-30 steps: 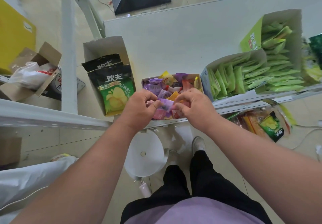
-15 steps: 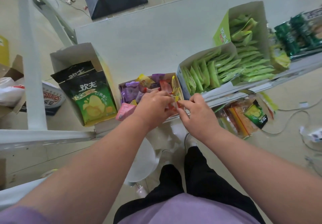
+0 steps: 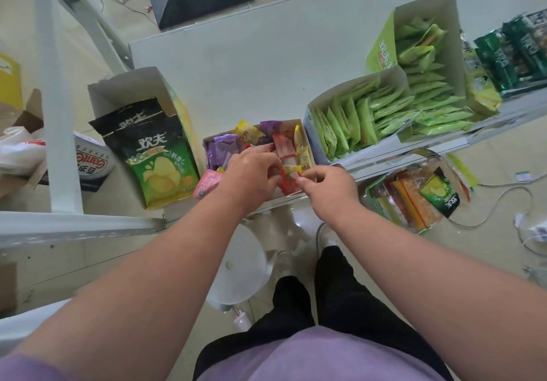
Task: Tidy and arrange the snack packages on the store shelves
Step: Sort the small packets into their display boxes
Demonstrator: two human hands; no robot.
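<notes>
Mixed-candy box [image 3: 307,143] sits at the shelf's [image 3: 266,69] front edge, between the chip-bag box [image 3: 133,84] to its left and the green-sachet box [image 3: 313,132] to its right. Both hands have shifted from the box's middle, where they worked a purple packet a second ago, to its right front corner. Left hand [image 3: 251,173] now has fingers curled onto a red-and-white packet [image 3: 285,152]; grip narrow, pinching it. Right hand [image 3: 328,186] pinches a small red packet [image 3: 288,185] at the box's front edge, thumb and forefinger tight. Pink packet [image 3: 207,183] lies outside the box, just left of it, by the left wrist. Judgement: sorting has moved on to the red pieces; purple ones sit grouped at the box's left side, pink stray not yet put back.
</notes>
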